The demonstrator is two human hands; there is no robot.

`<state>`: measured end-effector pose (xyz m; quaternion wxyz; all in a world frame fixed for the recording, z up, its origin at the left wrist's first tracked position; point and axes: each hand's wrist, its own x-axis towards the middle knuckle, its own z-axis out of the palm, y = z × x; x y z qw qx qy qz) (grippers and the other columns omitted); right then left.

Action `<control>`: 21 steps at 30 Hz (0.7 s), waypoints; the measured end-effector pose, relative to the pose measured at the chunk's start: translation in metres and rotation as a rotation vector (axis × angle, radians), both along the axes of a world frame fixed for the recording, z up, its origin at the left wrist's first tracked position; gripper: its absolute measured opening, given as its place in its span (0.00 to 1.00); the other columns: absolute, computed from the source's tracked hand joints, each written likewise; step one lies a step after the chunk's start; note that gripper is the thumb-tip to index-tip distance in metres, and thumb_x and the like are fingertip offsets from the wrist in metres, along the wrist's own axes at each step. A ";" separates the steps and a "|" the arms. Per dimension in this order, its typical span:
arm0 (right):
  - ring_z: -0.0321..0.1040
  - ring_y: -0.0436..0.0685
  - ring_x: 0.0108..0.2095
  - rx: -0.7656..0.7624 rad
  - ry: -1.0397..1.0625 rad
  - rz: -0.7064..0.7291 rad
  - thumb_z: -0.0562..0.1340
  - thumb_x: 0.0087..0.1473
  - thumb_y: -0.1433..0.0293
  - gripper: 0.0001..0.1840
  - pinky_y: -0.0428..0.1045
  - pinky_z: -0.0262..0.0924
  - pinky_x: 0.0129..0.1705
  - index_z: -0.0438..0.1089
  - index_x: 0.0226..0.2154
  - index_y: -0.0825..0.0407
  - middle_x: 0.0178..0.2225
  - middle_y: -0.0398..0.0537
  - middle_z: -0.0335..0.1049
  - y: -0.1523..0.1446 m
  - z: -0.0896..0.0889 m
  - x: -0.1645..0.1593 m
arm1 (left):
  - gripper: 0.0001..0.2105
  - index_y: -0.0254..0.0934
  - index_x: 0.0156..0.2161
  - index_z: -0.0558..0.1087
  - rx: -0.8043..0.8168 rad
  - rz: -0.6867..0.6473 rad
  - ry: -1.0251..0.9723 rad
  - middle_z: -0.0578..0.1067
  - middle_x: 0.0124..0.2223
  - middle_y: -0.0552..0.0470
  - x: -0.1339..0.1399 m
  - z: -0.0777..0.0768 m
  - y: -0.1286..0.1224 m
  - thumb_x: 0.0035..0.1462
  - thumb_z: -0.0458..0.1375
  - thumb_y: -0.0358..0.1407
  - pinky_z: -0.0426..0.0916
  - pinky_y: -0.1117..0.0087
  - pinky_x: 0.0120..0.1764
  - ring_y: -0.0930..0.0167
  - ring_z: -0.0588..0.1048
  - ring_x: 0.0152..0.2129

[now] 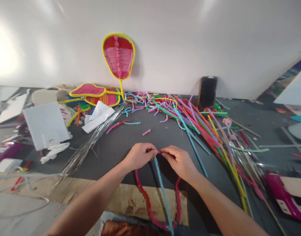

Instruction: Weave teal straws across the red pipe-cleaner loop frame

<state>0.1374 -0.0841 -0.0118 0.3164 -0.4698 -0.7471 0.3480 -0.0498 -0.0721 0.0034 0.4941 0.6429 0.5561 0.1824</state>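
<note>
My left hand (140, 156) and my right hand (179, 163) meet over the dark mat, fingertips pinched close together. Between them shows a small bit of red pipe cleaner. A red and pink fuzzy pipe cleaner loop (145, 197) hangs below, one side passing behind each hand, and its bottom dips near my lap. From the pinch at my left fingertips a light blue pipe cleaner (162, 187) runs down through the middle to the bottom of the loop. My fingers partly hide the top of the loop, so how the ends join cannot be seen.
A heap of coloured pipe cleaners (194, 121) spreads back and right. Thin metal wires (91, 139) lie left. A yellow-edged pink paddle shape (118, 60) leans on the wall near a phone (207, 91). Purple glue guns (283, 196) lie at both sides; a white cable (22, 177) curls left.
</note>
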 end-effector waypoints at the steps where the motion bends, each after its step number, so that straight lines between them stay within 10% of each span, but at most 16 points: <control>1: 0.71 0.53 0.35 -0.014 -0.003 0.008 0.57 0.56 0.69 0.09 0.47 0.64 0.38 0.74 0.35 0.48 0.33 0.46 0.74 0.001 0.000 0.001 | 0.13 0.36 0.30 0.74 0.008 0.001 0.014 0.73 0.23 0.56 0.000 0.000 0.000 0.54 0.52 0.43 0.63 0.76 0.26 0.74 0.70 0.21; 11: 0.71 0.53 0.31 -0.318 0.090 -0.048 0.51 0.59 0.59 0.19 0.48 0.64 0.34 0.72 0.39 0.52 0.32 0.47 0.76 0.014 0.015 0.031 | 0.17 0.33 0.39 0.74 -0.136 0.117 -0.202 0.68 0.23 0.56 -0.006 0.008 0.013 0.53 0.54 0.46 0.64 0.77 0.23 0.78 0.66 0.18; 21: 0.71 0.53 0.29 -0.254 -0.031 -0.043 0.56 0.55 0.67 0.11 0.47 0.62 0.33 0.71 0.38 0.52 0.27 0.44 0.74 0.013 0.011 0.031 | 0.11 0.38 0.32 0.78 0.224 -0.277 0.233 0.77 0.28 0.56 0.004 0.013 0.058 0.52 0.55 0.41 0.62 0.75 0.32 0.72 0.73 0.28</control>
